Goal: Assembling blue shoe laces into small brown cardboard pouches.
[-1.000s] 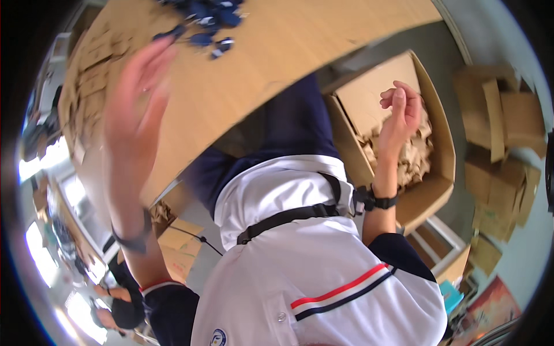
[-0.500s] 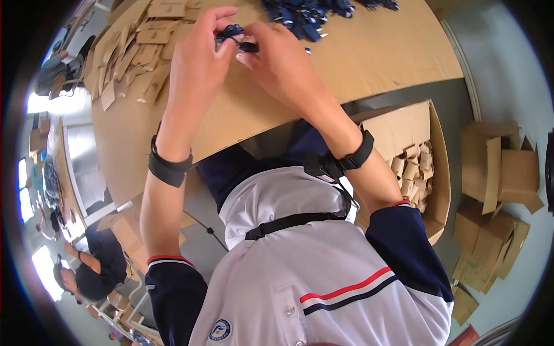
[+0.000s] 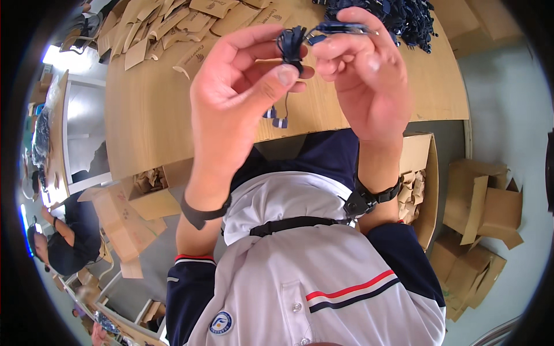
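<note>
Above the smooth wooden worktop (image 3: 150,115), the left hand (image 3: 242,86) pinches a coiled dark-blue cord (image 3: 291,46) between thumb and fingers. The right hand (image 3: 363,75) pinches its loose end, two small earbuds (image 3: 276,118) dangling below. Flat brown card sleeves (image 3: 167,29) lie scattered behind.

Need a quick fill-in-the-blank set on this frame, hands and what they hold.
1. Both hands hold a dark blue coiled ____ above the table.
2. The left hand pinches the coiled bundle between thumb and ____.
3. Two earbuds dangle ____ the bundle.
4. The right hand grips the cable's free end; the wooden table carries flat ____ sleeves.

Missing: earphone cable; fingers; below; cardboard
</note>
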Available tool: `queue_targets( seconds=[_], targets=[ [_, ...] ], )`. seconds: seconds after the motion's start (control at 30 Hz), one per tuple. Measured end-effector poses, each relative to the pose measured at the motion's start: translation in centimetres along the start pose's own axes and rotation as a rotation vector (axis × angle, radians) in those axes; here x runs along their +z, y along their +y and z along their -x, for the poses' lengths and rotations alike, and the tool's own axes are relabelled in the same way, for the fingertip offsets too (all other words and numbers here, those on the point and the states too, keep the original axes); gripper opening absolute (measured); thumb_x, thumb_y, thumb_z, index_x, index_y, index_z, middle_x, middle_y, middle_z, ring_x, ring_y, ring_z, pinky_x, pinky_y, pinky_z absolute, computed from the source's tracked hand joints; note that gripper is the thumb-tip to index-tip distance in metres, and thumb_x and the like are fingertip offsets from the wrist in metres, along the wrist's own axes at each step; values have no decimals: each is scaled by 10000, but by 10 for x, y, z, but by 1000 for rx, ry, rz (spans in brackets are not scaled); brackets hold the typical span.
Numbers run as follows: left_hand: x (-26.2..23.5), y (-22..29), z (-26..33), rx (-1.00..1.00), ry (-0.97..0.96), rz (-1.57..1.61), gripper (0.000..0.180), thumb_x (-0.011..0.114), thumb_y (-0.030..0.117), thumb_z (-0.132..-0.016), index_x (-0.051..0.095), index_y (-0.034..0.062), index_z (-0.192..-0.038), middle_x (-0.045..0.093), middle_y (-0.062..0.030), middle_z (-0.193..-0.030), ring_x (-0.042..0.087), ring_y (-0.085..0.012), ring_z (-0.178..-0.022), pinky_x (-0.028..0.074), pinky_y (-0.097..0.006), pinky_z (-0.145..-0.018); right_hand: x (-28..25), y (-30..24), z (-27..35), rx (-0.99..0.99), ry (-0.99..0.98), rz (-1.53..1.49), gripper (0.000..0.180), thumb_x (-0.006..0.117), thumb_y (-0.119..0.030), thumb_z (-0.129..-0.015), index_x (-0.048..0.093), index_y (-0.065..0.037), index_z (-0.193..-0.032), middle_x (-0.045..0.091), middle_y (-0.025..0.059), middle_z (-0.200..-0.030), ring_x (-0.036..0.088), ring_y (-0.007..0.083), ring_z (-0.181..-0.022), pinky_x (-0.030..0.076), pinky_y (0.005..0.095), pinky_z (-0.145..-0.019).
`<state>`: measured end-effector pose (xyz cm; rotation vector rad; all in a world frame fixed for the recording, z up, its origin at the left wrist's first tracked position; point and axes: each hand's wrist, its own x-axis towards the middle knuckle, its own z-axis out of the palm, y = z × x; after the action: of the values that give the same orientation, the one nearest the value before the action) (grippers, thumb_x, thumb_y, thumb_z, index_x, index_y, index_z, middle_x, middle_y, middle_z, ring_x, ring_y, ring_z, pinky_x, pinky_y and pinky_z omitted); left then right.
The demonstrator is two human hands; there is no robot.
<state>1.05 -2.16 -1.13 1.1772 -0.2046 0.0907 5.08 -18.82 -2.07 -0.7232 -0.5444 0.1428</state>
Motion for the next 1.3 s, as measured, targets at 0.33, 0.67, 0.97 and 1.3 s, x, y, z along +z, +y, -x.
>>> queue_targets(
  seconds=[0.33,0.67,0.97,1.3],
  targets=[
    [10,-11,6,263,212,-13,432,638,26,-914,437,-64,-1284,660,-233,-1095,695,-239,-881,584,-328,-761,34,-8,1,-204,131,692,278,662,-106,-916,610,25,-1155,630,79,-831,522,89,-581,400,207,-493],
    [-5,-12,8,542,291,-779,410,690,-83,-840,428,-78,-1156,684,-166,-969,681,-173,-861,551,-269,-779,30,-2,-14,226,172,718,289,737,-17,-835,664,45,-1108,666,39,-858,643,107,-801,530,230,-755],
    [-117,-12,-22,118,92,-1716,292,572,184,-927,513,1,-1146,636,-164,-1106,613,-354,-1038,497,-412,-884,26,-8,-49,-347,-258,802,256,626,-81,-941,522,72,-1117,667,197,-1026,665,182,-861,546,296,-760],
    [-80,17,-12,-89,-36,-955,342,622,121,-878,575,-9,-1190,643,-107,-1041,632,-221,-922,531,-326,-752,51,-48,-86,-669,-393,813,366,660,-65,-915,480,91,-1192,682,192,-969,679,154,-826,554,222,-688]
  ],
)
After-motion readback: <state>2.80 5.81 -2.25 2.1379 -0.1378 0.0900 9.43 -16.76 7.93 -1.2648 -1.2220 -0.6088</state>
